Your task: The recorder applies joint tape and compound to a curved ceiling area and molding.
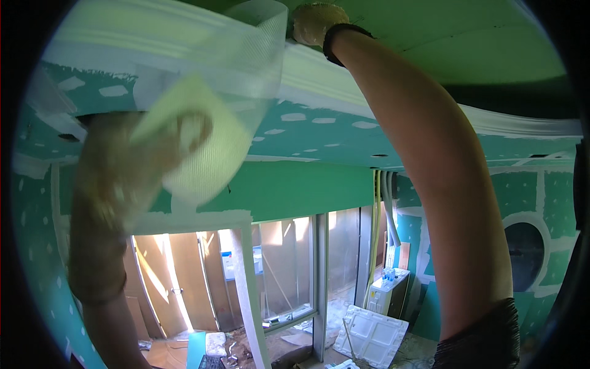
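My left hand, in a pale work glove with a dark cuff, is raised at the left and smeared by motion. Its fingers are closed on a sheet of whitish mesh, which curls up towards the ceiling and looks thin and see-through. Higher up, my right hand reaches to the green ceiling panel, just above the white cornice moulding. That hand is gloved too, with a dark wristband. Its fingers are hidden, so I cannot tell whether it grips the mesh's far end.
Below the moulding runs a green board soffit with white filler patches. Grey conduits hang by the right wall, near a round opening. Lower down are a glazed frame, a white panel and a cabinet with bottles.
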The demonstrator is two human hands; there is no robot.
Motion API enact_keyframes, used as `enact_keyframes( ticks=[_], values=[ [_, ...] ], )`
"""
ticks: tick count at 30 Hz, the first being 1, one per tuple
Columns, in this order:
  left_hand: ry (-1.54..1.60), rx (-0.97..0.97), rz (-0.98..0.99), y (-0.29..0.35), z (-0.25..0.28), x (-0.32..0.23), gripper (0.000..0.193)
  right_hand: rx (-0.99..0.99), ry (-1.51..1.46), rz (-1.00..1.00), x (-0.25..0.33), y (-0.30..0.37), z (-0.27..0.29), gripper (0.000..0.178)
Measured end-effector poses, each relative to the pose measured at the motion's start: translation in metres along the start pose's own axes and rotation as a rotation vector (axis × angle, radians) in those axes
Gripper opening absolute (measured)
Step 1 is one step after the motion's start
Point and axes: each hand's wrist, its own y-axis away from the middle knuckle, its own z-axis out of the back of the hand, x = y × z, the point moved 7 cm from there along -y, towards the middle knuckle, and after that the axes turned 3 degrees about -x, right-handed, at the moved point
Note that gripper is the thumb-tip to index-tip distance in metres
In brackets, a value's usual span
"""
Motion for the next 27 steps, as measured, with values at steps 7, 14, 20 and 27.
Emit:
enact_keyframes(
  ticks=[7,14,20,27],
  values=[
    [0.180,0.245,0.758,0.058,-0.066,0.007,0.040,-0.170,-0.066,0.045,-0.109,0.036,-0.022,0.028],
    [0.192,0.431,0.541,0.152,-0.130,-0.019,0.040,-0.249,-0.031,0.113,-0.187,0.156,-0.003,0.025],
    [0.340,0.626,1.005,0.270,-0.194,-0.017,0.050,-0.276,-0.122,-0.033,-0.263,0.306,0.020,0.021],
    [0.297,0.724,0.884,0.416,-0.253,-0.018,0.051,0.011,-0.179,-0.442,-0.322,0.541,0.013,0.014]
  ],
)
